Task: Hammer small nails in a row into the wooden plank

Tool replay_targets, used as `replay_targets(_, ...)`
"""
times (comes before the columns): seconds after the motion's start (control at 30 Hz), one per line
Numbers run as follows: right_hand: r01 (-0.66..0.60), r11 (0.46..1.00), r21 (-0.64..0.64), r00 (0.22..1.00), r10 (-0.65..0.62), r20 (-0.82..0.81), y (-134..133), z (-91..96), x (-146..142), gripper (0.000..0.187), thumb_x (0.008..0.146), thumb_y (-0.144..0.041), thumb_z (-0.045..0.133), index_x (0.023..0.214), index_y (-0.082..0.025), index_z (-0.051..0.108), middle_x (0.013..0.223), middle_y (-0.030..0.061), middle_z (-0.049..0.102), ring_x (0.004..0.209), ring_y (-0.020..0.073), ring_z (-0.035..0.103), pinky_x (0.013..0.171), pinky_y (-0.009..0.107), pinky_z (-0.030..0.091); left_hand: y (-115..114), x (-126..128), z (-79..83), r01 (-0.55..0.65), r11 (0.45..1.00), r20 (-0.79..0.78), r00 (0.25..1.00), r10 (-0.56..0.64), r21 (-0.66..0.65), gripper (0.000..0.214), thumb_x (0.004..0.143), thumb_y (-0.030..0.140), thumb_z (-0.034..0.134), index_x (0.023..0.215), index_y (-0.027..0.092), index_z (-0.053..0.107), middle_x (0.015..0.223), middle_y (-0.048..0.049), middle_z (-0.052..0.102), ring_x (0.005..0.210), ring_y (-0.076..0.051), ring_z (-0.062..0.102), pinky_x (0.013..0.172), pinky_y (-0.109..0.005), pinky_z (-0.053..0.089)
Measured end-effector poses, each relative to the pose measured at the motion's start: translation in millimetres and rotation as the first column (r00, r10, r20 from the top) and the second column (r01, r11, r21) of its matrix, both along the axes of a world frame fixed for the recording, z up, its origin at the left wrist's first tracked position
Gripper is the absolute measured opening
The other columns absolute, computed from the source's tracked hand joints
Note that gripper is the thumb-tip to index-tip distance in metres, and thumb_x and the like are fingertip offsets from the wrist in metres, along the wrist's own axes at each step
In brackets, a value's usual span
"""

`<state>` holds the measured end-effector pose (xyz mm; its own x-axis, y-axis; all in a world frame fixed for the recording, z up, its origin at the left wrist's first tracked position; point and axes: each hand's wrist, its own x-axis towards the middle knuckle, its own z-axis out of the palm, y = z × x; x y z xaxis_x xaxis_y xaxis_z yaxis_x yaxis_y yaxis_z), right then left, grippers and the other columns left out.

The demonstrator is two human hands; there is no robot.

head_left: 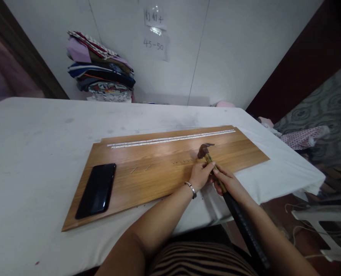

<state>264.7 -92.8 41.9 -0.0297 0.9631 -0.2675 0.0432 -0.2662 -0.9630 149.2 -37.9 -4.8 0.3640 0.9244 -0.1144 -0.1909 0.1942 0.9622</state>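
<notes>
A long wooden board [159,172] lies on a white table [38,153]. My right hand [229,182] is closed round the yellow shaft of a claw hammer [205,150], whose head hovers just above the board. My left hand [200,174], with a bracelet at the wrist, rests on the board beside the hammer shaft with its fingers pinched together; what they hold is too small to make out. A short row of nails [183,162] stands in the board just left of the hammer head. Two loose nails [140,169] lie further left.
A black phone [96,189] lies on the board's left end. A strip of white nail rows [170,138] runs along the board's far edge. Folded cloths [101,67] are stacked against the back wall. Patterned fabric [302,137] and a white plastic chair [325,230] stand to the right.
</notes>
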Motion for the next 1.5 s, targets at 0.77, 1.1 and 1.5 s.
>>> replay_targets(0.77, -0.012, 1.0, -0.018, 1.0, 0.012, 0.009, 1.0, 3.4, -0.1, 0.055, 0.079, -0.058, 0.07, 0.118, -0.02, 0.064, 0.069, -0.0023, 0.064, 0.036, 0.0078, 0.046, 0.034, 0.021, 0.032, 0.1, 0.5, -1.1, -0.008, 1.0, -0.007, 1.0, 0.008, 0.01, 0.05, 0.086, 0.062, 0.06, 0.062, 0.018, 0.056, 0.045, 0.0017, 0.052, 0.04, -0.01, 0.048, 0.044, -0.022, 0.034)
replay_targets(1.1, -0.009, 1.0, -0.015, 1.0, 0.009, -0.006, 0.7, -0.1, 0.6, 0.06, 0.079, -0.059, 0.071, 0.124, -0.02, 0.063, 0.069, -0.0022, 0.064, 0.036, 0.0078, 0.045, 0.034, 0.021, 0.032, 0.8, 0.8, -3.4, 0.004, 1.0, -0.003, 1.0, -0.004, 0.012, 0.048, 0.088, 0.058, 0.058, 0.063, 0.017, 0.058, 0.046, 0.0011, 0.052, 0.041, -0.01, 0.049, 0.045, -0.022, 0.035)
replay_targets(1.5, -0.009, 1.0, -0.011, 1.0, 0.008, -0.012, 0.0, 2.2, -1.5, 0.057, 0.078, -0.058, 0.072, 0.12, -0.021, 0.064, 0.069, -0.0021, 0.064, 0.037, 0.0078, 0.046, 0.034, 0.021, 0.033, 0.5, 0.2, -2.4, 0.001, 1.0, -0.022, 1.0, -0.001, 0.005, 0.048, 0.088, 0.059, 0.059, 0.063, 0.018, 0.056, 0.046, 0.0014, 0.052, 0.041, -0.01, 0.049, 0.045, -0.022, 0.035)
